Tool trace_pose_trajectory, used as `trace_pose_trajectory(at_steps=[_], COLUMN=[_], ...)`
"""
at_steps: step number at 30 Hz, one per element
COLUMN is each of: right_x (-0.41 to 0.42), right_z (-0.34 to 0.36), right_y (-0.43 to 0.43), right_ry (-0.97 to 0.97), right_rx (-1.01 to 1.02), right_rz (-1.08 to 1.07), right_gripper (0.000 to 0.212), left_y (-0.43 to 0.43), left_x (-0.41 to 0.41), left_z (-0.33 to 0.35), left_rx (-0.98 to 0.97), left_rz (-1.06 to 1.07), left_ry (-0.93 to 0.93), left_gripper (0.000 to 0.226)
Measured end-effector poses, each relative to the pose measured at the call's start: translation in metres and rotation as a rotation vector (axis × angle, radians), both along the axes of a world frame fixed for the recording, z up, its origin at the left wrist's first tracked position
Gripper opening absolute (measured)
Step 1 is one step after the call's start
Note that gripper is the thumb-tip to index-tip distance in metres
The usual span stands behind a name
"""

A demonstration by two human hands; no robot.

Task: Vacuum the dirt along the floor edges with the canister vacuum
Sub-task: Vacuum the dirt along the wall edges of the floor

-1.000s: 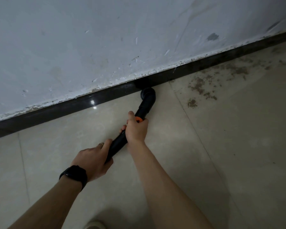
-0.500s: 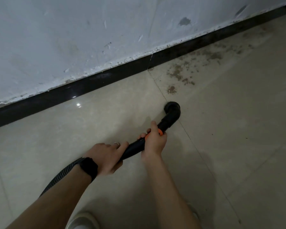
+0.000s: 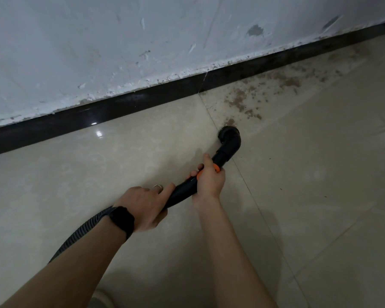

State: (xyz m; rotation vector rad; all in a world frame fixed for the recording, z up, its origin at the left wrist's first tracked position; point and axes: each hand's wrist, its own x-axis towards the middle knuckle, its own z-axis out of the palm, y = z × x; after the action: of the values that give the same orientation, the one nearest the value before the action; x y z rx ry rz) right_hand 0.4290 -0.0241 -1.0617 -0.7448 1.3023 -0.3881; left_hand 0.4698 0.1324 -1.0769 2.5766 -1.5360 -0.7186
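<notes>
In the head view, both hands grip a black vacuum wand [image 3: 183, 192] that runs from 7 o'clock up toward 1 o'clock across the middle of the frame. The left hand [image 3: 143, 207] is wrapped closed around the rear of the wand, where a ribbed hose [image 3: 80, 234] leaves it and trails off toward 7 o'clock under the forearm; a ring [image 3: 157, 186] sits on one finger and a black watch [image 3: 122, 221] on the wrist. The right hand [image 3: 209, 178] is curled closed around the wand further forward, at an orange collar [image 3: 216, 168], with the thumb lying along the top. Past that collar the wand bends in an elbow to a round brush nozzle [image 3: 228, 134], which is down at the beige tile floor [image 3: 320, 174] just right of a grout line. Brown dirt [image 3: 240, 101] starts right at the nozzle's 12 o'clock edge and spreads toward 1 o'clock along the black skirting [image 3: 120, 107], thinning toward the far right. Above the skirting stands a scuffed white wall [image 3: 98, 41] with chipped paint along its lower edge. The floor at 9 o'clock from the nozzle shows a glossy reflection and looks free of dirt. A pale shoe tip [image 3: 100, 301] shows at 6 o'clock, at the bottom edge.
</notes>
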Motion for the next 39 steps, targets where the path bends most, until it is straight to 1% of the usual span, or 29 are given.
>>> trace_pose_trajectory(at_steps=[7, 16, 26, 39], right_x=[0.012, 0.034, 0.050, 0.079], right_z=[-0.001, -0.001, -0.005, -0.004], right_y=[-0.014, -0.019, -0.026, -0.045], right_ry=[-0.002, 0.000, 0.027, 0.053], right_rx=[0.001, -0.019, -0.036, -0.059], right_rz=[0.046, 0.162, 0.212, 0.303], right_gripper=[0.018, 0.021, 0.024, 0.019], left_y=[-0.011, -0.015, -0.022, -0.042], left_x=[0.002, 0.008, 0.015, 0.029], left_z=[-0.002, 0.001, -0.001, -0.004], left_rx=[-0.026, -0.035, -0.064, -0.103], left_rz=[0.055, 0.155, 0.214, 0.308], left_ry=[-0.011, -0.049, -0.019, -0.038], left_gripper=[0.041, 0.034, 0.034, 0.031])
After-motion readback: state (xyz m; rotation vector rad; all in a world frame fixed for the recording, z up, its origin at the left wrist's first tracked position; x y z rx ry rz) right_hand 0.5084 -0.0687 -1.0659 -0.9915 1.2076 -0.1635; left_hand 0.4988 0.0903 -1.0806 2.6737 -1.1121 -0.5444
